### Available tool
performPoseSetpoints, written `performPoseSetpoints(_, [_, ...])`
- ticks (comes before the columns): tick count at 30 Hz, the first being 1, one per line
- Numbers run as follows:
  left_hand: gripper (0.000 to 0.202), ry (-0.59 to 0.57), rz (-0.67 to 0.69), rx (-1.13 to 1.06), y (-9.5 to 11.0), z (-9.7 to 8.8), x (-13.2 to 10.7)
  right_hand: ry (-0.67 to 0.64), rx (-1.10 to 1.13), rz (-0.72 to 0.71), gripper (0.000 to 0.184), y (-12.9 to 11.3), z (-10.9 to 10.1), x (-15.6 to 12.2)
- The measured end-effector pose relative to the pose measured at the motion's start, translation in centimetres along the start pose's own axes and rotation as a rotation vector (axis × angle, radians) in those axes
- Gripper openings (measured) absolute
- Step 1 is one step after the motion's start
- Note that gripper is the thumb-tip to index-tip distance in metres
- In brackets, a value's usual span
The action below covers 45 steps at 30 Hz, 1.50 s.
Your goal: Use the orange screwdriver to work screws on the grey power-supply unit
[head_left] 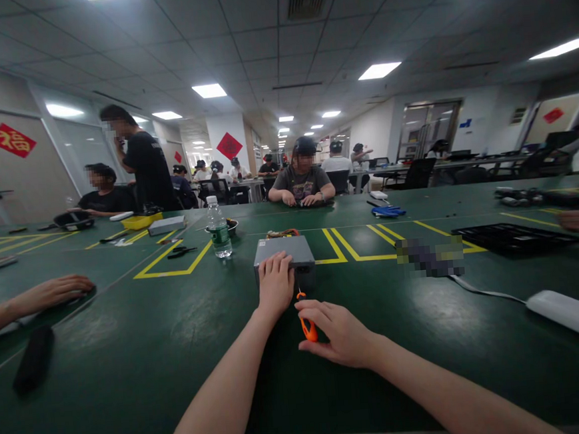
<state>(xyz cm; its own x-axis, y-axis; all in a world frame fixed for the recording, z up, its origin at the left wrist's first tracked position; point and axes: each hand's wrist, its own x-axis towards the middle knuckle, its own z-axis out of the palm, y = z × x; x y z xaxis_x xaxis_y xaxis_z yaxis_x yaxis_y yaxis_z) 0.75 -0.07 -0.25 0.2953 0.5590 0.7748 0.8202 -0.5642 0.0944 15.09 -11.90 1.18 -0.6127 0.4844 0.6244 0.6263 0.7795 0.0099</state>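
Note:
A grey metal computer power supply (pixel 299 245) sits on the green table straight ahead, with coloured cables (pixel 283 233) bunched behind it. My left hand (pixel 275 283) lies over its top and near edge, fingers stretched out. Between the thumb and fingers of my right hand (pixel 339 333) is an orange-handled screwdriver (pixel 308 328). Its thin shaft points at the near face of the power supply; whether the tip touches a screw cannot be made out. The lower part of that face is partly covered by my left hand.
A water bottle (pixel 219 230) stands left of the power supply, before a bowl (pixel 232 227). Rightward lie a black grille panel (pixel 516 236) and a white power strip (pixel 573 318). A black object (pixel 34 357) lies left, near another person's hand (pixel 64 288). Someone works opposite.

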Motion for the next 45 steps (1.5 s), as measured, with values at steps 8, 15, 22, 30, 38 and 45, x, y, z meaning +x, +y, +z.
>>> performPoseSetpoints(8, [0.028,-0.007,-0.003,0.0,0.0,0.0,0.0,0.158,-0.103,-0.127,0.022,1.2,-1.8,-0.9])
performPoseSetpoints(15, [0.028,-0.013,-0.004,0.005,0.0,-0.1,0.0,0.187,-0.131,-0.092,0.019,1.4,-1.7,-0.9])
performPoseSetpoints(22, [0.027,-0.012,0.003,0.013,0.0,-0.1,-0.1,0.171,-0.128,-0.081,0.018,1.3,-1.7,-0.9])
performPoseSetpoints(30, [0.026,0.006,-0.006,-0.003,-0.2,0.2,-0.1,-0.041,-0.074,-0.064,0.033,1.5,-2.4,-0.9])
performPoseSetpoints(38, [0.026,-0.002,0.006,-0.006,-0.1,0.1,0.0,0.074,-0.018,-0.008,0.025,3.0,-3.2,0.0])
performPoseSetpoints(45, [0.026,0.003,0.01,0.002,0.0,0.1,0.0,-0.034,-0.021,-0.01,0.04,2.9,-2.5,-2.1])
